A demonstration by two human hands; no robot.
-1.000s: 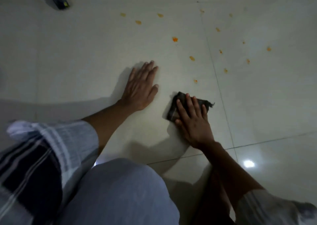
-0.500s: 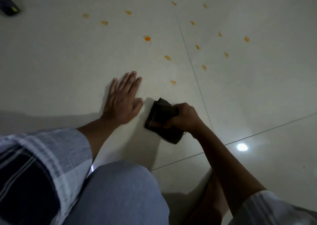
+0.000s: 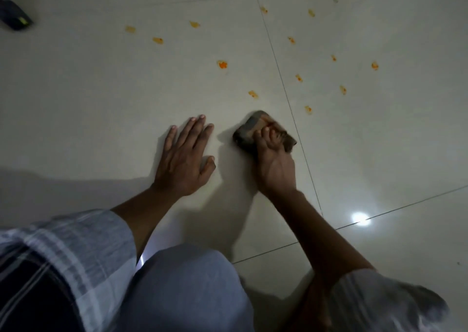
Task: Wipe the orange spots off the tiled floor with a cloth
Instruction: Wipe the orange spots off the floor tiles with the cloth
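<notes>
cloth (image 3: 249,131) crumpled under right hand (image 3: 274,165)

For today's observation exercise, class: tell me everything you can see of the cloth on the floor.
The cloth is dark, grey-brown, and looks like soft fabric bunched into a small wad. It lies on the pale tiled floor, just left of a tile joint. The right hand presses on it, fingers curled over its top in a grip. The left hand rests flat beside it, apart. The nearest orange spot lies just beyond it, untouched. Its picture is slightly blurred.
</notes>
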